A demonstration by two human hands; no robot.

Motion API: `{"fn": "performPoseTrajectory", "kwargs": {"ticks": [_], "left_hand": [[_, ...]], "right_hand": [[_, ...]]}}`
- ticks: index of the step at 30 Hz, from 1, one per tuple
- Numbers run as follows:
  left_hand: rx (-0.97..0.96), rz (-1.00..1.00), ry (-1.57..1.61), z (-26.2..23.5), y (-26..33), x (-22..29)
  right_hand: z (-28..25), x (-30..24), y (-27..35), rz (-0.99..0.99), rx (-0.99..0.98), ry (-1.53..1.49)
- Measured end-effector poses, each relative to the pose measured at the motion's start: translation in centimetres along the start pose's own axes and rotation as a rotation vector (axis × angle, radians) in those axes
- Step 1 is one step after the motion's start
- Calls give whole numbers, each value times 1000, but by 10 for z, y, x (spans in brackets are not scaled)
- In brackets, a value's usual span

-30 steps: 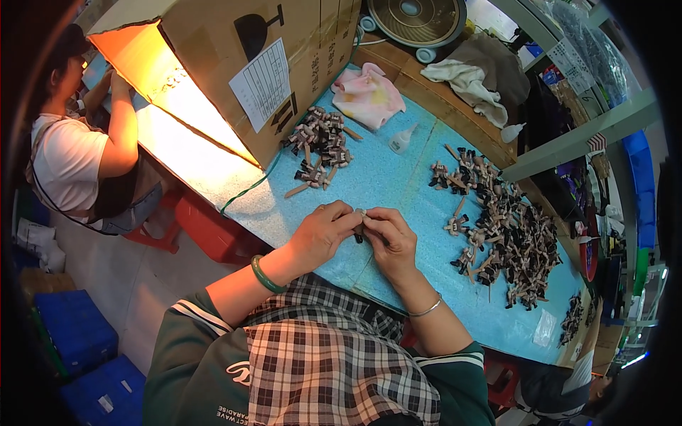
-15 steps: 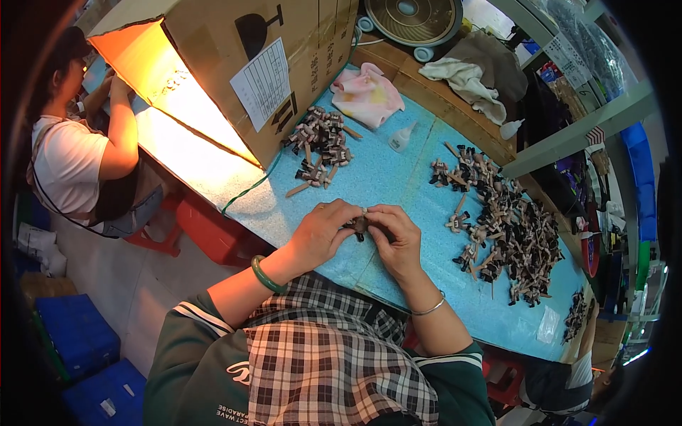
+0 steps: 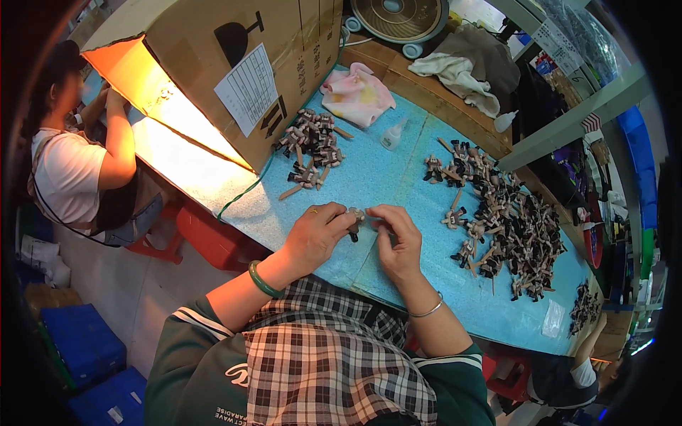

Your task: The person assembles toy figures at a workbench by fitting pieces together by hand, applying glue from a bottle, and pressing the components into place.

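Observation:
My left hand (image 3: 312,238), with a green bangle at its wrist, pinches a small figurine (image 3: 356,223) with a pale top and a dark lower part. Just to its right, my right hand (image 3: 396,238) has its thumb and curled fingers apart, apparently with nothing between them. The fingertips are close to the figurine. Beyond my left hand lies a small pile of similar figurines (image 3: 312,145) with tan sticks among them. A much larger heap of figurines (image 3: 515,224) spreads over the right side of the blue table (image 3: 405,167).
A big cardboard box (image 3: 192,64) stands at the left, brightly lit inside. A pink cloth (image 3: 357,96) and a small squeeze bottle (image 3: 393,133) lie behind the small pile. A fan (image 3: 398,18) sits at the back. A co-worker (image 3: 78,163) sits at the left, another person at the lower right.
My right hand has come slightly away from the figurine, its fingers parting. The left hand keeps hold of it. The whole view has shifted a little.

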State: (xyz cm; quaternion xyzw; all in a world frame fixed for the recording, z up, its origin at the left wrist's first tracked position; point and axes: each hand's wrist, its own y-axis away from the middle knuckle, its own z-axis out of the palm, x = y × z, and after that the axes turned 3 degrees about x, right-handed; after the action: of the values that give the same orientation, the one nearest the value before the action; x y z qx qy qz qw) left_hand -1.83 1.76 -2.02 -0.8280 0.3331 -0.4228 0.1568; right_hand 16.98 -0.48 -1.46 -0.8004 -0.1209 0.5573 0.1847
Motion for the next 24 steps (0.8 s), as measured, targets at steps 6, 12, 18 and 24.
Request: {"fn": "performPoseTrajectory", "kwargs": {"ticks": [6, 12, 18, 24], "left_hand": [[19, 5, -41, 3, 0, -1], [1, 62, -66, 2, 3, -3], [-8, 44, -67, 2, 1, -1], [9, 80, -84, 4, 5, -3]], "right_hand": [[3, -8, 2, -263, -104, 347], [2, -12, 3, -289, -147, 379], [1, -10, -2, -120, -86, 267], [8, -14, 6, -292, -184, 543]]}}
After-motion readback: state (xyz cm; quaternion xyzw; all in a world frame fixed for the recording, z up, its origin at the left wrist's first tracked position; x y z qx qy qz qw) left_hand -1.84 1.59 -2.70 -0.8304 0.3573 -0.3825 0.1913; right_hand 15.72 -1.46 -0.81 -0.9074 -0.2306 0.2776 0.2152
